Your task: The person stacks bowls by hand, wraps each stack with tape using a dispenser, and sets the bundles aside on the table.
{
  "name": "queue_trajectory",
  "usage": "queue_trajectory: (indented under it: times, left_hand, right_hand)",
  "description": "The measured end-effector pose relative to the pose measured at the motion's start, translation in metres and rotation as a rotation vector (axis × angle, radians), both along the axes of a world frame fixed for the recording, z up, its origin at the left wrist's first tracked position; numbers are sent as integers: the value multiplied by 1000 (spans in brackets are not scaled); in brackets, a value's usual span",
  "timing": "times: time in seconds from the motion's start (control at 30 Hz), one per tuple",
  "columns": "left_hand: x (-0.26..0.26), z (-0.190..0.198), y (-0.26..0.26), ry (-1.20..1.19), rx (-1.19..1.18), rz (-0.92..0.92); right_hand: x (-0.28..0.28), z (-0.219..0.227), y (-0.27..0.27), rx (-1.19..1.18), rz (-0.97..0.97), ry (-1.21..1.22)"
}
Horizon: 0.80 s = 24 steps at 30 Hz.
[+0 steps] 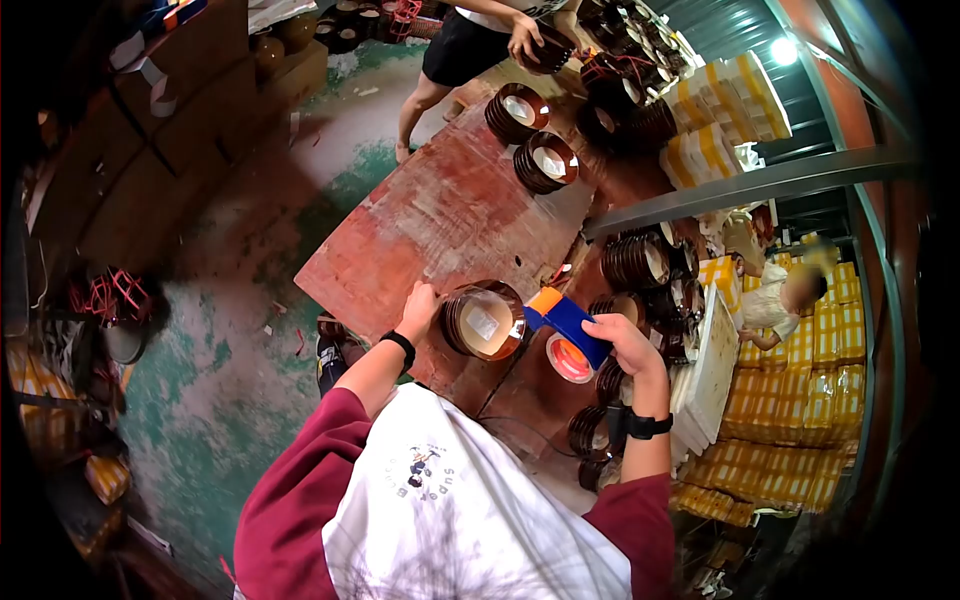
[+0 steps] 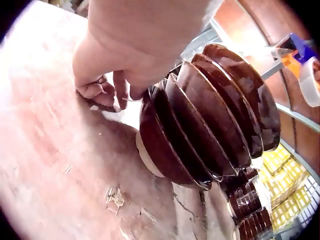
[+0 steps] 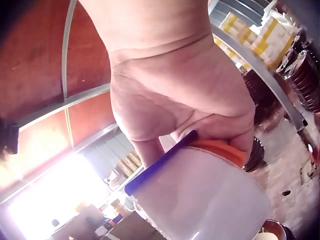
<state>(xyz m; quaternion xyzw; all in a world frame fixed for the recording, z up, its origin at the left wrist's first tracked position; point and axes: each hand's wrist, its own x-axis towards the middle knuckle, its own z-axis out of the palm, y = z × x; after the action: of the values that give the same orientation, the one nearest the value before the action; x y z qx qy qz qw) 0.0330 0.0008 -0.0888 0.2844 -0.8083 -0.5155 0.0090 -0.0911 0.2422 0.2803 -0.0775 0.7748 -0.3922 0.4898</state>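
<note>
A stack of dark brown bowls (image 1: 483,320), a white label inside the top one, stands on the reddish board (image 1: 400,235) in front of me. My left hand (image 1: 421,304) is at the stack's left side. In the left wrist view its fingers (image 2: 95,91) curl in low, close to the bottom bowl's pale foot (image 2: 148,155), pinching what looks like a pale clear strip (image 2: 131,114). My right hand (image 1: 626,345) grips a blue and orange tape dispenser (image 1: 568,328) just right of the stack. The dispenser's tape roll (image 3: 200,195) faces the right wrist camera.
Two more bowl stacks (image 1: 517,112) stand at the board's far end, where another person (image 1: 500,35) holds bowls. A metal beam (image 1: 740,190) crosses at the right. Behind it are more bowls (image 1: 635,260), yellow-taped foam boxes (image 1: 790,400) and a further person (image 1: 775,305).
</note>
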Motion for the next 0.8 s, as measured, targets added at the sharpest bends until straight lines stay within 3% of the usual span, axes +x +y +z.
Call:
queue_trajectory:
  times: [0.1,0.2,0.3,0.4,0.5,0.6,0.7,0.73,0.8]
  left_hand:
    - [1,11,5,35,22,225]
    - [4,-3,-2,114,19,102]
    - [-4,0,-7,57,506,185]
    - [-11,0,1,124,1074,-9]
    - [-4,9,15,143,1137,-19]
    - [9,24,14,13,1241,32]
    - [11,-4,14,45,1335,22]
    - [16,27,14,38,1294,85]
    - [11,33,7,-116,1161,179]
  right_hand:
    - [3,0,-1,-27,-8,-7]
    - [4,-3,2,-41,-19,-11]
    - [6,0,5,-32,-11,0]
    - [6,-5,13,-28,38,7]
    - [3,-9,20,-24,72,-5]
    - [-1,-21,33,-50,85,-3]
    - [-6,-36,49,-62,64,-8]
    - [-8,-44,55,-71,56,-31]
    - [-9,-58,69,-93,43,-76]
